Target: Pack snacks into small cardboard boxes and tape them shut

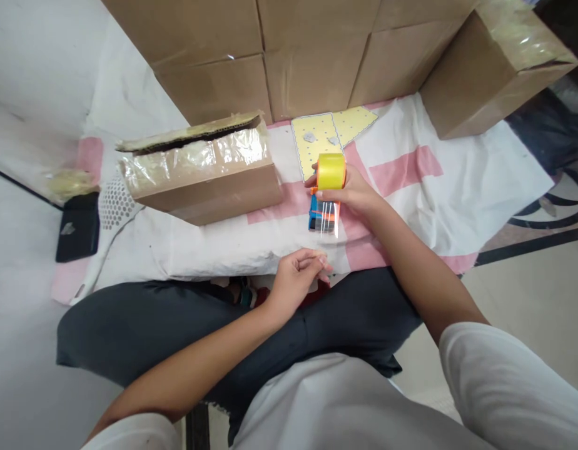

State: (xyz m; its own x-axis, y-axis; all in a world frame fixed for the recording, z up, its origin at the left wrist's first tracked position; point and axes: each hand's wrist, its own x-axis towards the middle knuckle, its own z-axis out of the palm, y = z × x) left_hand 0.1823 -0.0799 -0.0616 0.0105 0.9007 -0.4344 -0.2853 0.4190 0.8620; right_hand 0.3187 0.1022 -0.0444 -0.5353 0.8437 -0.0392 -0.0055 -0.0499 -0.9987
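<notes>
My right hand (354, 190) is wrapped around a blue and orange tape dispenser (313, 215) that carries a yellow-looking roll of packing tape (331, 172). A shiny clear strip of tape (329, 219) hangs from the dispenser toward me. Just below it, above my lap, my left hand (299, 275) is closed in a pinch, seemingly on the tape's free end, though the clear film is hard to see there. Left of the dispenser lies a cardboard box (214, 194) with taped edges; a dark gap shows along its top flap. Neither hand touches this box.
Several cardboard boxes (312, 81) stand in a stack at the back, with another taped box (471, 81) at the right. A yellow patterned paper (312, 134) lies on the pink-and-white cloth (401, 206). At left are a black phone (77, 228) and a white perforated paddle (115, 203).
</notes>
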